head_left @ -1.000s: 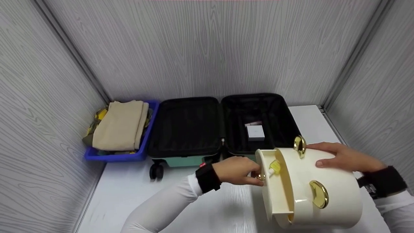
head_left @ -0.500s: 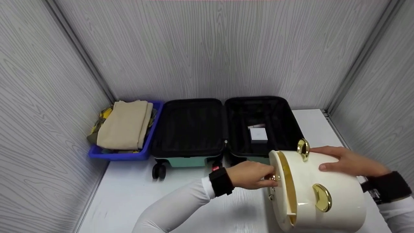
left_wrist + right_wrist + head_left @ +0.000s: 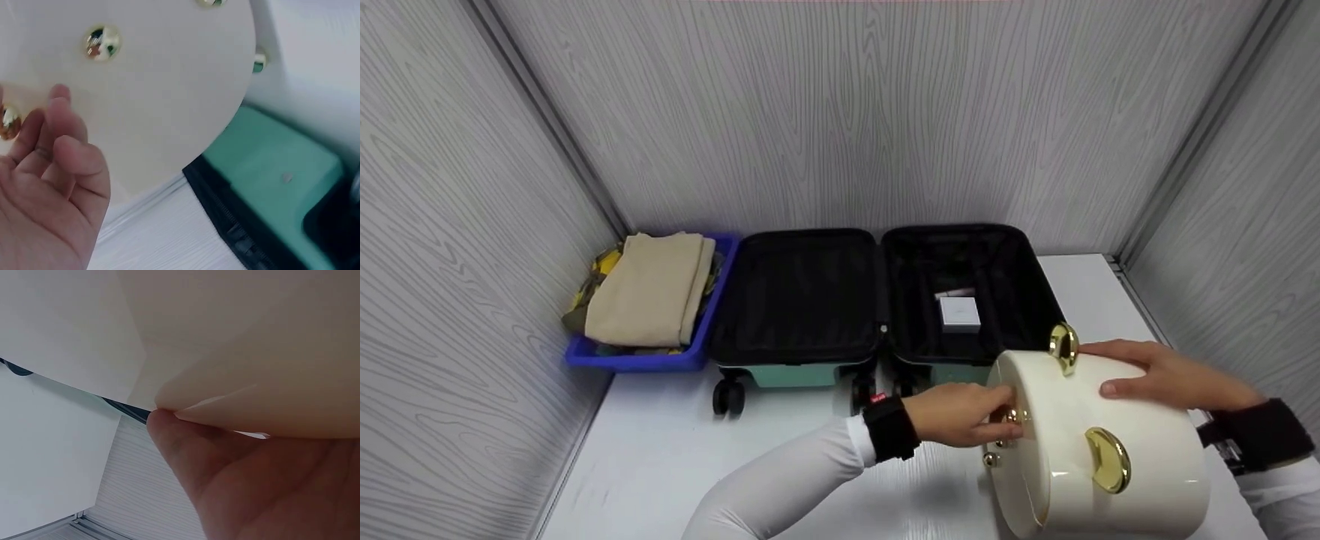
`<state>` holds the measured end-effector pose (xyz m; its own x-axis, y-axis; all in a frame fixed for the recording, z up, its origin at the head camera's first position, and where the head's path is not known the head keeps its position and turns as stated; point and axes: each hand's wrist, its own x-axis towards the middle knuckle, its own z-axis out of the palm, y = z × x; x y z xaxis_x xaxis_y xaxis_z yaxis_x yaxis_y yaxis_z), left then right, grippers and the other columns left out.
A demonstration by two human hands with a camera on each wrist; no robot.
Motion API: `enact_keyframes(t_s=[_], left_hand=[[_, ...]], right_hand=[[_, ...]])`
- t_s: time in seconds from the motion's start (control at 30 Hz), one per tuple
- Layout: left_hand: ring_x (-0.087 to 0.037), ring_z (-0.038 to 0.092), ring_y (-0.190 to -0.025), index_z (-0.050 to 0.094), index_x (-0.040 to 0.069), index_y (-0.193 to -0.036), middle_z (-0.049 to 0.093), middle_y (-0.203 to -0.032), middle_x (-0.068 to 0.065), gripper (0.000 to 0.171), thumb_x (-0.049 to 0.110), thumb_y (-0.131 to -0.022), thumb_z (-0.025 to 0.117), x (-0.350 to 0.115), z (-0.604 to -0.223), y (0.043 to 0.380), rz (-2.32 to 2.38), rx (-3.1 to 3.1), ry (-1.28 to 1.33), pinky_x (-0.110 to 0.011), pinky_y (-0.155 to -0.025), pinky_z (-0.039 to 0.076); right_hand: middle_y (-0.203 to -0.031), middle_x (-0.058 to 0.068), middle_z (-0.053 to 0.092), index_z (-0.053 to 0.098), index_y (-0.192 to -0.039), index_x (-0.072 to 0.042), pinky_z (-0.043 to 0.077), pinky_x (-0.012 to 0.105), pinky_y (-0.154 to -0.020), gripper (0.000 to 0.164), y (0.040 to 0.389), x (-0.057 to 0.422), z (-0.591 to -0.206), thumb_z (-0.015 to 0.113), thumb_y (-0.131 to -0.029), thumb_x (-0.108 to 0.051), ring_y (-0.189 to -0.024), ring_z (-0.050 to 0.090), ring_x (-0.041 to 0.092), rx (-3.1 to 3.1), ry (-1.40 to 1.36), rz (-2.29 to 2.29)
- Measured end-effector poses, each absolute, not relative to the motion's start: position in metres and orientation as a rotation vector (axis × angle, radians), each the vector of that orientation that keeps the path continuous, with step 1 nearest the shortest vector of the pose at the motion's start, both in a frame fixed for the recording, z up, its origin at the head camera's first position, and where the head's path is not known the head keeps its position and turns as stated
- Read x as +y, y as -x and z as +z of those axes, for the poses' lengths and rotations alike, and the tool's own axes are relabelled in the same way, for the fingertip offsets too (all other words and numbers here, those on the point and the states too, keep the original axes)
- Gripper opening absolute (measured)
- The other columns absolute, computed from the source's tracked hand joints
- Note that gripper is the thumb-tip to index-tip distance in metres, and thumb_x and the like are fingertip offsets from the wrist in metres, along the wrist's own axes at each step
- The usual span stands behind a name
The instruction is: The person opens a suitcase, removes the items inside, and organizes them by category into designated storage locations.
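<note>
A glossy cream rounded drawer box [image 3: 1147,450] with gold fittings stands at the right of the table, its drawer front [image 3: 1024,480] turned to the left. My left hand [image 3: 960,415] is at that front, thumb and fingers around a gold drawer knob [image 3: 10,121]; another gold knob [image 3: 103,43] shows beyond the fingers in the left wrist view. The drawer lies flush with the body, its contents hidden. My right hand [image 3: 1181,379] rests on the upper far side of the box, fingers extended, and its thumb [image 3: 169,424] touches the shell in the right wrist view.
Behind the box lies an opened suitcase [image 3: 802,300], black inside and mint green outside. A small white box [image 3: 959,312] and a slim pinkish item [image 3: 955,292] lie in its right half. At left, a blue basket [image 3: 637,363] holds folded beige cloth [image 3: 649,289].
The drawer, pulled out with a yellow item showing inside, has slid rightward into the box. My left hand has moved right with its knob. My right hand has stayed on the shell.
</note>
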<state>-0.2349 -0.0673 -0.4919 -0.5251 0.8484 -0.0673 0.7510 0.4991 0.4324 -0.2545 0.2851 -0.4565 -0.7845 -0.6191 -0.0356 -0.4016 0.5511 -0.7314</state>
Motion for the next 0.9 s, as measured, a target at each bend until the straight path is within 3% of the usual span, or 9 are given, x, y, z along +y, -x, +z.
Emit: enact_keyframes(t_s=[0.2, 0.37, 0.53, 0.77, 0.9], left_hand=[[0.006, 0.066, -0.086, 0.07, 0.025, -0.122, 0.077, -0.105, 0.015, 0.036, 0.057, -0.104, 0.068, -0.069, -0.515, 0.229, 0.369, 2.54, -1.338, -0.017, -0.072, 0.052], [0.006, 0.067, -0.081, 0.081, 0.027, -0.113, 0.08, -0.096, 0.015, 0.027, 0.049, -0.107, 0.067, -0.064, -0.527, 0.226, 0.356, 2.611, -1.375, -0.016, -0.069, 0.051], [0.008, 0.065, -0.077, 0.082, 0.027, -0.109, 0.08, -0.093, 0.016, 0.027, 0.048, -0.108, 0.066, -0.066, -0.53, 0.228, 0.425, 2.624, -1.385, -0.014, -0.068, 0.049], [0.007, 0.063, -0.075, 0.08, 0.023, -0.104, 0.079, -0.093, 0.013, 0.029, 0.048, -0.107, 0.067, -0.085, -0.527, 0.233, 0.427, 2.57, -1.414, -0.011, -0.068, 0.047], [0.007, 0.059, -0.073, 0.08, 0.022, -0.1, 0.078, -0.088, 0.012, 0.029, 0.048, -0.105, 0.071, -0.101, -0.524, 0.235, 0.448, 2.542, -1.424, -0.012, -0.067, 0.045]], right_hand=[[-0.136, -0.023, 0.065, 0.06, -0.156, -0.014, 0.06, 0.025, -0.082, 0.056, 0.253, 0.285, -0.457, 0.076, -0.102, -0.014, -0.109, 0.063, -0.003, 2.498, 0.834, -1.069], [-0.136, -0.022, 0.065, 0.062, -0.154, -0.016, 0.056, 0.021, -0.086, 0.056, 0.252, 0.286, -0.458, 0.078, -0.101, -0.016, -0.112, 0.06, -0.005, 2.553, 0.816, -1.026], [-0.137, -0.024, 0.065, 0.062, -0.155, -0.015, 0.056, 0.021, -0.088, 0.057, 0.254, 0.287, -0.457, 0.078, -0.1, -0.014, -0.113, 0.06, -0.005, 2.543, 0.828, -1.032], [-0.145, -0.004, 0.067, 0.061, -0.156, -0.019, 0.051, 0.018, -0.095, 0.06, 0.252, 0.289, -0.456, 0.08, -0.099, -0.016, -0.122, 0.056, -0.009, 2.606, 0.848, -0.946], [-0.143, -0.017, 0.065, 0.062, -0.155, -0.018, 0.049, 0.015, -0.095, 0.06, 0.25, 0.291, -0.455, 0.08, -0.098, -0.014, -0.122, 0.056, -0.011, 2.602, 0.866, -0.956]])
